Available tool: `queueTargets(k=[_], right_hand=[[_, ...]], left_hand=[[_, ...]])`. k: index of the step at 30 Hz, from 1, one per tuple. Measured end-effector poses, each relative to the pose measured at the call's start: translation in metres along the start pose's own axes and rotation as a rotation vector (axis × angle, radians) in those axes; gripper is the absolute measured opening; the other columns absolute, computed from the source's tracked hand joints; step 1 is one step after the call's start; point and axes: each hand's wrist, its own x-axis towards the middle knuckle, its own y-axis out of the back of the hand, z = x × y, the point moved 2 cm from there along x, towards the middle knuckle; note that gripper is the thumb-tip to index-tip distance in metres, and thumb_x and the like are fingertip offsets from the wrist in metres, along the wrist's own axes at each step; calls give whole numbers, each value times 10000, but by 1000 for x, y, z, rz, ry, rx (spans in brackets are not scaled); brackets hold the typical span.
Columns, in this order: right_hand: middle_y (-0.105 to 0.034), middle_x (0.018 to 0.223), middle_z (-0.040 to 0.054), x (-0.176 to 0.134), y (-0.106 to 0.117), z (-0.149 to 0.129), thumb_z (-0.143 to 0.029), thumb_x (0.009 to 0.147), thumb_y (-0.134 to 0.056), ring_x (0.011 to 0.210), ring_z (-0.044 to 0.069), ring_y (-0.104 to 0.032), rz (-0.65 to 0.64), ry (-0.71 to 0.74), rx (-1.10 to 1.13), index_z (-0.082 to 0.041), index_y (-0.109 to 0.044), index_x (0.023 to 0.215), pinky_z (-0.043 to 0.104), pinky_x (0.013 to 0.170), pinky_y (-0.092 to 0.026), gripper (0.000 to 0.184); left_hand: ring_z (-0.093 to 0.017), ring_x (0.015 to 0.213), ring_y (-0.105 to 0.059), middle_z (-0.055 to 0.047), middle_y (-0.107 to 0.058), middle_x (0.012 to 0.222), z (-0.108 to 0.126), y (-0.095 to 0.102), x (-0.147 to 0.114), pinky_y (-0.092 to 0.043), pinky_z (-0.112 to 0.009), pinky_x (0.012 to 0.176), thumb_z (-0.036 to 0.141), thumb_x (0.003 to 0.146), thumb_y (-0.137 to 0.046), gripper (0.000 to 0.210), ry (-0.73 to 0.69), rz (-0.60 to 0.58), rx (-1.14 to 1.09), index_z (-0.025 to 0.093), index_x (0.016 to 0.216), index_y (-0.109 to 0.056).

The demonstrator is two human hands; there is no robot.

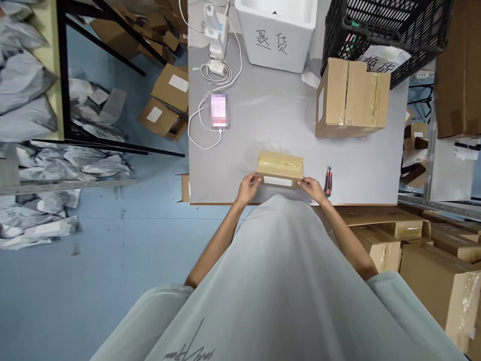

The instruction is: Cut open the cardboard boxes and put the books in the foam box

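Observation:
A small cardboard box point(280, 161) sealed with yellowish tape rests near the front edge of the grey table point(270, 110), a white label on its side facing me. My left hand point(248, 188) grips its left lower corner between thumb and fingers. At the opposite corner, my right hand point(311, 189) pinches the box the same way. Just right of that hand lies a red and black utility knife point(328, 181). The box's underside is hidden.
A larger taped cardboard box point(351, 100) stands at the right, before a black plastic crate point(387, 30). A white bin point(277, 37) with handwriting sits at the back. Left are a phone point(218, 110), its cable and a power strip point(220, 32). Boxes point(432, 281) are stacked beyond the table's right front.

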Motion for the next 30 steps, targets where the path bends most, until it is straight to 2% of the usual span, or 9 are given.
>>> queueTargets(k=[2,4,9,12,19,21,25,30], right_hand=[[-813,1053,109,4,3,-5,-604,961,-655,977,282,-763,53,12,-46,-198,-838,983,395,965,-601,446],[-808,1048,114,10,6,-8,-593,987,-637,974,282,-763,105,1,-78,-205,-844,995,395,964,-594,439],[-838,1000,120,26,8,-5,-490,999,-637,960,304,-762,157,-139,-155,-197,-850,892,412,952,-588,378],[-861,1061,114,28,7,0,-467,999,-638,982,310,-776,157,-154,-136,-201,-854,936,421,965,-594,349],[-855,1230,121,25,1,11,-610,975,-677,1087,307,-803,171,-170,-33,-217,-837,1131,454,1047,-619,452],[-850,1243,121,24,-1,15,-660,912,-739,1119,312,-797,175,-185,71,-211,-836,1147,464,1065,-623,516],[-844,1265,118,20,-2,21,-754,809,-785,1177,316,-775,169,-236,293,-195,-834,1172,449,1005,-663,668],[-845,1279,129,17,15,25,-698,810,-834,1194,305,-775,195,-312,360,-184,-835,1171,456,1051,-652,629]], left_hand=[[-285,1130,-741,-153,-742,1216,6,4,4,-613,-442,1053,440,934,-718,489,-10,44,25,161,1332,-770],[-276,1091,-734,-138,-740,1167,11,4,8,-606,-434,1053,444,940,-722,451,-24,45,30,172,1293,-791],[-247,886,-714,-64,-748,891,13,-5,15,-606,-401,935,395,885,-739,365,94,-40,-13,170,1163,-811],[-239,847,-704,-35,-726,803,11,-9,14,-602,-381,890,390,868,-746,381,113,-45,-33,168,1173,-797],[-243,857,-713,-57,-751,859,6,-9,14,-603,-399,920,429,854,-770,422,145,-40,-71,154,1174,-790],[-253,914,-733,-85,-781,952,4,-8,14,-608,-410,947,461,862,-777,446,177,-49,-109,156,1186,-789],[-274,1049,-750,-153,-795,1191,0,-12,17,-619,-434,968,563,924,-727,462,283,-45,-209,174,1168,-775],[-265,1046,-740,-133,-817,1122,8,-30,23,-631,-413,945,655,935,-697,503,309,-110,-241,185,1098,-770]])
